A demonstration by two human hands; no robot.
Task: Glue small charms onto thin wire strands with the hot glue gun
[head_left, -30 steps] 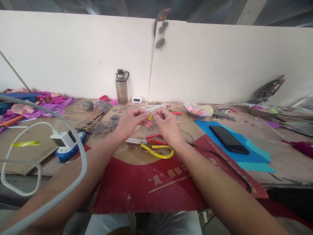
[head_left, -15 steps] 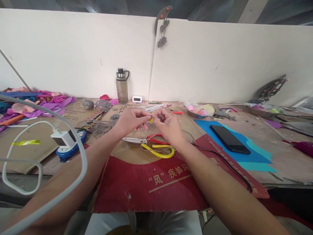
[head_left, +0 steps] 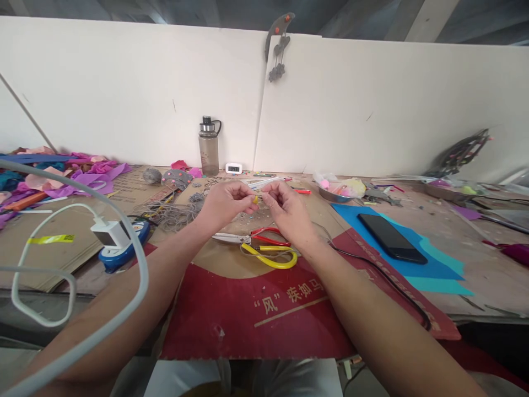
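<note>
Over the cardboard, my left hand [head_left: 226,205] pinches a small yellow piece [head_left: 255,199] between thumb and fingers; its exact kind is too small to make out. My right hand [head_left: 287,212] is closed in a pinch just to the right of it. Whatever lies between the right fingertips is too small to name. Below the hands rest scissors [head_left: 278,263] with one red and one yellow handle, blades pointing left. A thin grey cord trails over and around the handles. Tangled grey yarn [head_left: 171,214] lies to the left of my left hand.
A bottle [head_left: 209,151] and a small white clock [head_left: 233,169] stand by the white panel. On the right, a phone [head_left: 390,237] lies on blue sheets. A white cable [head_left: 142,275] loops across the left front, near a charger [head_left: 111,234]. The red-printed cardboard [head_left: 248,325] overhangs the table edge.
My fingertips have drawn slightly apart, and the yellow piece now sits at my left fingertips. The whole view has shifted a little; the scissors stay in place.
</note>
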